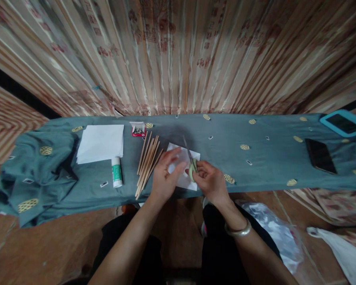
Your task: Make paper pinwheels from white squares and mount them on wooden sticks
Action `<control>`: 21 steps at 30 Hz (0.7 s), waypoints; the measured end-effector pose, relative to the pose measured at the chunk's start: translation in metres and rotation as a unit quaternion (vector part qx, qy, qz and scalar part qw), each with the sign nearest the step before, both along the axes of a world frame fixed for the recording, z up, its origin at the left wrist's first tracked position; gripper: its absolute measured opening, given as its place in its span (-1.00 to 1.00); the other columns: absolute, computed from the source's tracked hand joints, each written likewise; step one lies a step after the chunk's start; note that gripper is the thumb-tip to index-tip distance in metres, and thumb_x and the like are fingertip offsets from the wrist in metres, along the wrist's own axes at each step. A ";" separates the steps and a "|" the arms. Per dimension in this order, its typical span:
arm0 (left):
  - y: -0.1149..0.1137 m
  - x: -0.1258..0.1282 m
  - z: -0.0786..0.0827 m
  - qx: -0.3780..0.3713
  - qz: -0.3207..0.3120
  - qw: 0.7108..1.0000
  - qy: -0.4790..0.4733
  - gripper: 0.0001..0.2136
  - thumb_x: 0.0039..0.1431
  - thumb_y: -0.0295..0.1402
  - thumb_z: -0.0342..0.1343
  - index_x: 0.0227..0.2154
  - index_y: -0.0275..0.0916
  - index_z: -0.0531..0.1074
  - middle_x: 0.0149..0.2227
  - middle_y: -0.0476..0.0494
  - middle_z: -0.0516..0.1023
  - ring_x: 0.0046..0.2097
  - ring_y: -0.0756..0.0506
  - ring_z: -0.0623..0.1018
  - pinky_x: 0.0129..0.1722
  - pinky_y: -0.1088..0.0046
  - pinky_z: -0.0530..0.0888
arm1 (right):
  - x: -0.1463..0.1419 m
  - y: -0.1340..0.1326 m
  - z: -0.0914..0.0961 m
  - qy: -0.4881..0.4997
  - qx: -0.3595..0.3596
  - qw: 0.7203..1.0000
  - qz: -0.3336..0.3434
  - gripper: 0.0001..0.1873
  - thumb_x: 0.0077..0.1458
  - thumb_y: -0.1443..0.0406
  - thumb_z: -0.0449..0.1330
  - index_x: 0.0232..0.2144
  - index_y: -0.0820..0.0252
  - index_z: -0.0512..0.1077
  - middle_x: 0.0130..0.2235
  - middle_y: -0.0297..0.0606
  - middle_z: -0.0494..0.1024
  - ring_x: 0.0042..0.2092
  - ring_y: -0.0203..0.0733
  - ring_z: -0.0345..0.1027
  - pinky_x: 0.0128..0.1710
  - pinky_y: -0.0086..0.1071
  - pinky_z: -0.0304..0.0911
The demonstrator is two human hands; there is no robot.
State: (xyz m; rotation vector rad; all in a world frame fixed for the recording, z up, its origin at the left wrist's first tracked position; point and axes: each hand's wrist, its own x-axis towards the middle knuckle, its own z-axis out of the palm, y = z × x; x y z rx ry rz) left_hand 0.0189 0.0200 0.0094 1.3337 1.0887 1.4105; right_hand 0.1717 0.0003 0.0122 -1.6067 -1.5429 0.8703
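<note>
At the near side of the cloth-covered surface (275,158), the right hand (208,178) was closed around the handles of the scissors (192,169), blades pointing far. The left hand (164,172), thumb and fingers parted, held nothing visible above the small paper (185,181); contact could not be told. Wooden sticks (148,164) and a glue stick (116,173) lay left, white sheets (101,142) and a red box (139,130) farther. The step appeared to be scissor handling; cutting would call for steadied paper and parted blades.

On the cloth (273,152), left to right — paper stack (101,143), glue stick (116,172), sticks (148,162), sheet (186,182), phone (320,155).
</note>
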 end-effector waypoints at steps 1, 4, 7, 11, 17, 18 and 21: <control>0.003 -0.008 -0.003 0.028 0.036 0.997 0.062 -0.58 0.06 -0.28 0.24 0.02 -0.18 0.43 0.09 -0.21 0.44 0.12 -0.18 0.42 0.10 0.28 0.36 | 0.007 0.004 -0.001 0.059 -0.012 0.998 -0.014 -0.73 -0.03 0.09 0.26 -0.39 0.18 0.46 -0.52 -0.37 0.50 -0.53 -0.34 0.27 -0.50 -0.45 0.13; 0.010 -0.030 -0.017 0.023 0.075 0.974 0.212 -0.37 0.03 -0.32 0.26 0.19 -0.21 0.24 0.20 -0.33 0.33 0.22 -0.26 0.33 0.16 0.14 0.32 | 0.024 0.015 -0.003 0.203 -0.052 0.975 -0.073 -0.62 -0.18 0.00 0.33 -0.49 0.19 0.45 -0.57 -0.37 0.48 -0.54 -0.36 0.21 -0.53 -0.47 0.08; 0.011 -0.039 -0.032 -0.004 0.024 0.941 0.338 -0.32 0.02 -0.38 0.23 0.23 -0.26 0.17 0.13 -0.38 0.42 0.11 -0.30 0.45 0.12 0.08 0.36 | 0.033 0.025 -0.004 0.242 -0.070 0.961 -0.114 -0.58 -0.33 0.00 0.40 -0.58 0.19 0.44 -0.62 -0.40 0.44 -0.58 -0.40 0.10 -0.58 -0.48 -0.01; 0.011 -0.039 -0.038 -0.010 0.016 0.924 0.383 -0.42 0.08 -0.43 0.13 0.20 -0.26 0.22 0.12 -0.34 0.44 0.05 -0.28 0.51 0.09 0.09 0.40 | 0.034 0.033 -0.004 0.251 -0.063 0.959 -0.113 -0.57 -0.36 -0.02 0.41 -0.63 0.18 0.42 -0.65 -0.41 0.41 -0.59 -0.42 0.06 -0.58 -0.48 -0.03; 0.022 -0.050 -0.020 0.014 0.095 0.966 0.239 -0.52 0.09 -0.38 0.13 0.12 -0.25 0.32 0.16 -0.26 0.42 0.14 -0.22 0.45 0.16 0.21 0.35 | 0.037 0.028 -0.015 0.258 -0.066 0.961 -0.076 -0.56 -0.18 -0.08 0.33 -0.57 0.19 0.50 -0.61 -0.36 0.43 -0.57 -0.39 0.11 -0.55 -0.46 0.01; 0.023 -0.052 -0.017 0.013 0.103 0.972 0.213 -0.52 0.08 -0.37 0.14 0.11 -0.25 0.33 0.14 -0.25 0.44 0.15 -0.22 0.44 0.19 0.21 0.33 | 0.037 0.027 -0.018 0.264 -0.071 0.959 -0.076 -0.56 -0.16 -0.08 0.32 -0.56 0.19 0.51 -0.61 -0.36 0.44 -0.56 -0.39 0.12 -0.55 -0.46 0.01; 0.024 -0.050 -0.013 -0.024 0.079 0.991 0.108 -0.45 0.04 -0.34 0.18 0.13 -0.32 0.29 0.12 -0.30 0.45 0.15 -0.23 0.44 0.18 0.18 0.33 | 0.034 0.028 -0.023 0.304 -0.089 0.945 -0.086 -0.58 -0.23 -0.05 0.38 -0.59 0.18 0.51 -0.61 -0.38 0.43 -0.56 -0.39 0.14 -0.56 -0.47 0.02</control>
